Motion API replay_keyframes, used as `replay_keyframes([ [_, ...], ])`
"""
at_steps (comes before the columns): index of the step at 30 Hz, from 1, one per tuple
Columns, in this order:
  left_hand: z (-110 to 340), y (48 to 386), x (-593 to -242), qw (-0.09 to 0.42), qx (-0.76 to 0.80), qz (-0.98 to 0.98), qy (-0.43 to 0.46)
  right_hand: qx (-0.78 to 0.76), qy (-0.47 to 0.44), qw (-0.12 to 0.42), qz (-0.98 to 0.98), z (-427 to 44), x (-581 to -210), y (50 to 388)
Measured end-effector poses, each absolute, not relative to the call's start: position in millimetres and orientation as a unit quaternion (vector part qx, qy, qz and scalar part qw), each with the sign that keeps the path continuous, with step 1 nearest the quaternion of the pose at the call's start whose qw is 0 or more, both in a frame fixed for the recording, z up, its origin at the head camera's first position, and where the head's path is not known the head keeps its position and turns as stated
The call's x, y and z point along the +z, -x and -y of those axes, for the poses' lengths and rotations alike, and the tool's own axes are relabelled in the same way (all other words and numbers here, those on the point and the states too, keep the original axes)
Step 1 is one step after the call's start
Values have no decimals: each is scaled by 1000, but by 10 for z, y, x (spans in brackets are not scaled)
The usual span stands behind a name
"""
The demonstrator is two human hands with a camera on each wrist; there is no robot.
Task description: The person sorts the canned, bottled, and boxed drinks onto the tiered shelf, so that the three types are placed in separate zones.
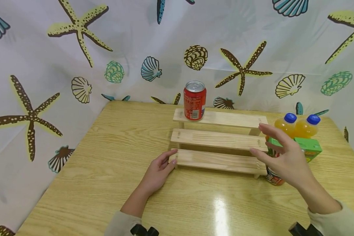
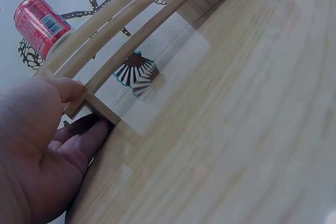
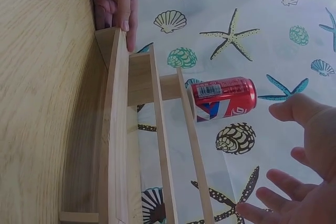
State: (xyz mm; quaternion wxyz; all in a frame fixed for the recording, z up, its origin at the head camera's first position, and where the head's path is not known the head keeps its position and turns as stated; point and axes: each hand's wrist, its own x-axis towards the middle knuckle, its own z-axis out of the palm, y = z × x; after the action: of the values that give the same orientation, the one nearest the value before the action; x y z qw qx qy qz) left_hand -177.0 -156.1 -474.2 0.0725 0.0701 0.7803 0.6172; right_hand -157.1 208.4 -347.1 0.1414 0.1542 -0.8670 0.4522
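L hand (image 1: 160,170) has hold of the L end of the rack (image 1: 215,139), fingers and thumb closed on the bottom step's end and leg; prob. to steady it on the table (image 1: 121,137). R hand (image 1: 289,159) is up by the rack's other end, thumb well apart from loosely bent fingers, nothing in the grasp; the gap looks shaped for something round or for the rack's end.

Red can (image 1: 194,101) stands upright on the top step, toward the L end, base flat on the plank so it's stable w/o support. To the R of the rack, grouped close, prob. for easy reach: two orange bottles (image 1: 286,126) w/ blue caps at back, green boxes (image 1: 308,147) in front, plus a container (image 1: 273,177) mostly behind R hand, so can't say exactly what type.
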Motion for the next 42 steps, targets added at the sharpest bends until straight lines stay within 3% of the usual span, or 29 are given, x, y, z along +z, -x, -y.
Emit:
replay_keyframes([
  [19,1582,1767,-4766,72,616,-781,-72,446,-144,143,872,-2230,-3529,1452],
  [27,1571,1766,-4766,74,615,-782,-70,441,-118,120,882,-2344,-3574,1398],
  [35,1570,1784,-4741,76,614,-782,-75,434,-113,154,880,-2451,-3598,1380],
  [42,1567,1772,-4743,73,616,-781,-74,421,-79,142,893,-2542,-3641,1318],
])
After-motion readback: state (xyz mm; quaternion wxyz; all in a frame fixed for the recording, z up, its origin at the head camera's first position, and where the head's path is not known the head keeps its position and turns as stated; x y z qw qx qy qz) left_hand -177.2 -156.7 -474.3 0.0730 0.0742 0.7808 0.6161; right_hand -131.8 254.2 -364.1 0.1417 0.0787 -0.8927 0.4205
